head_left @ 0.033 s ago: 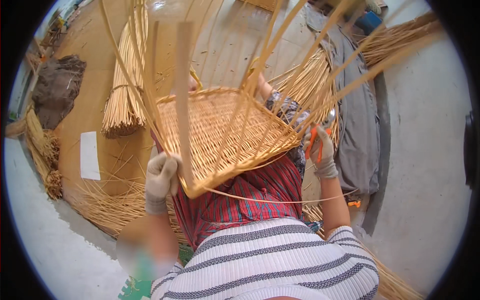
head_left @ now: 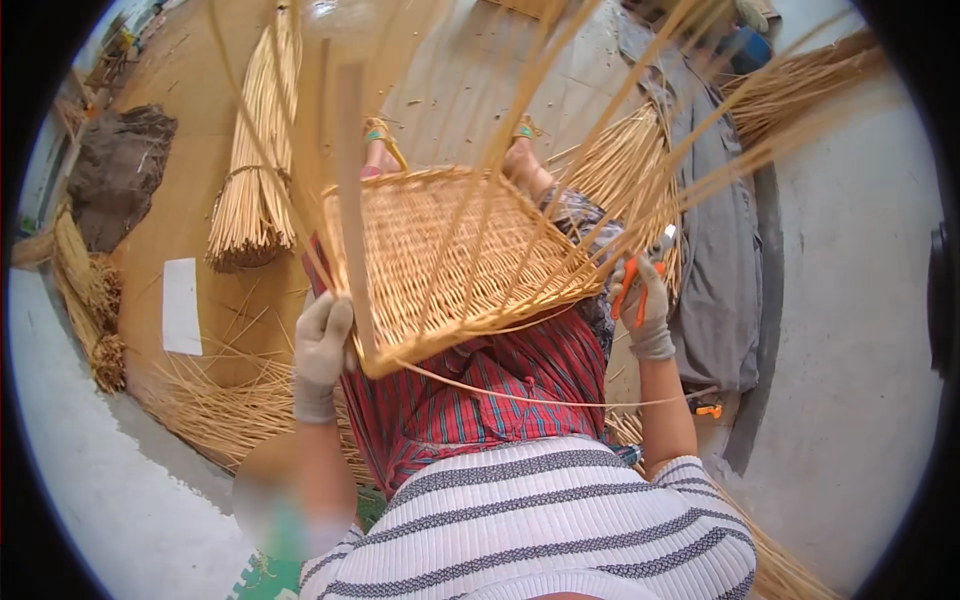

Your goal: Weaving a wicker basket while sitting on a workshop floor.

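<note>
A shallow woven wicker basket (head_left: 450,270) rests tilted over my lap, and long bare canes rise from its edges, blurred toward the top. My left hand (head_left: 323,345), in a pale knit glove, is closed on the basket's near left corner, beside a flat upright strip (head_left: 352,200). At the basket's right end, my right hand (head_left: 650,325), also gloved, is wrapped round orange-handled pruning shears (head_left: 630,288) with the blades pointing away from me. A thin loose cane (head_left: 500,395) curves from the near corner across my red checked apron (head_left: 460,410) toward my right forearm.
A tied bundle of canes (head_left: 255,160) lies at the far left, near a white sheet (head_left: 181,305). Loose canes (head_left: 215,410) cover the floor on my left. More canes (head_left: 625,150) lie beside grey cloth (head_left: 715,260) on the right. An orange-handled tool (head_left: 708,410) lies near my right elbow.
The basket's near corner has shifted slightly up and away from me, and my left hand has moved with it. The upright canes have swayed. My right hand stays almost in place with the shears.
</note>
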Tool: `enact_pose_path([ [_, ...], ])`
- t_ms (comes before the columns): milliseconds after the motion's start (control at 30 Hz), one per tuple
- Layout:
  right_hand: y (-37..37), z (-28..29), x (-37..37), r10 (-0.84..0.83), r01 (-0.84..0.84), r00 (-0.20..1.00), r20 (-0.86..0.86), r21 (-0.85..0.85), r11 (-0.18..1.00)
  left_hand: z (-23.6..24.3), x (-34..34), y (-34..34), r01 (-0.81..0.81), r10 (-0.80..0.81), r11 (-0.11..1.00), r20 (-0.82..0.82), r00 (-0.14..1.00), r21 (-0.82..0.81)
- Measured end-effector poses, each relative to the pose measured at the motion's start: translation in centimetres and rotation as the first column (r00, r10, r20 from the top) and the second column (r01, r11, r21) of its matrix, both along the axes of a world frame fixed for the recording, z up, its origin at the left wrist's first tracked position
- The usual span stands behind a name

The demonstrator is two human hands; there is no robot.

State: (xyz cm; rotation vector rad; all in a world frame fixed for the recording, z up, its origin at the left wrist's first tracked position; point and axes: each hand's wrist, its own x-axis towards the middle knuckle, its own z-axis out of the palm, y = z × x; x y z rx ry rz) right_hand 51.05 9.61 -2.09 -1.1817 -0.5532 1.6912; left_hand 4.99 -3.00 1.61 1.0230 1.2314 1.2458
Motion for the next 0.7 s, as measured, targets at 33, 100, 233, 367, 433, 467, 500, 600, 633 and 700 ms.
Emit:
enact_pose_path([
  [33, -0.4, -0.5, -0.5, -0.103, 0.104, 0.989, -0.105, 0.006, 0.995, -1.7, 0.2, 0.5, -0.102, 0.106, 0.994, -0.154, 0.982, 0.039],
  [100, -0.5, -0.7, -1.1, -0.040, 0.039, 0.996, -0.074, -0.009, 0.999, -4.5, 0.0, 1.4, -0.120, 0.133, 0.991, -0.249, 0.959, 0.067],
  [233, 0.0, -1.4, -2.5, -0.070, 0.071, 0.997, -0.030, 0.025, 0.997, -7.1, -0.2, 1.9, -0.108, 0.182, 0.981, -0.572, 0.800, 0.161],
  [367, 2.5, -1.1, -4.6, -0.024, 0.009, 0.987, 0.161, 0.090, 0.996, -4.1, 3.9, 1.7, -0.330, 0.240, 0.944, -0.678, 0.695, -0.004],
  [433, 4.4, -0.6, -5.2, -0.034, 0.005, 0.983, 0.179, 0.162, 0.987, -2.7, 6.0, 2.3, -0.238, 0.280, 0.948, -0.905, 0.319, 0.210],
  [467, 5.1, -0.1, -5.4, -0.019, -0.004, 0.983, 0.182, 0.125, 0.992, -2.0, 7.0, 3.0, -0.120, 0.316, 0.948, -0.913, 0.256, 0.294],
  [500, 6.0, 0.0, -5.9, -0.008, -0.016, 0.983, 0.184, 0.126, 0.992, -1.3, 7.9, 3.7, 0.002, 0.358, 0.931, -0.914, 0.192, 0.365],
  [600, 7.1, 0.4, -7.2, 0.005, -0.094, 0.912, 0.410, 0.198, 0.976, -2.5, 10.3, 7.2, 0.213, 0.228, 0.930, -0.924, 0.308, 0.301],
  [633, 7.0, 0.8, -8.1, 0.014, -0.106, 0.910, 0.414, 0.200, 0.974, -3.8, 11.0, 7.8, 0.281, 0.191, 0.922, -0.945, 0.265, 0.265],
  [700, 6.3, 1.4, -9.3, 0.028, -0.212, 0.738, 0.674, 0.192, 0.958, -5.5, 12.7, 7.2, 0.351, 0.170, 0.900, -0.950, 0.263, 0.259],
])
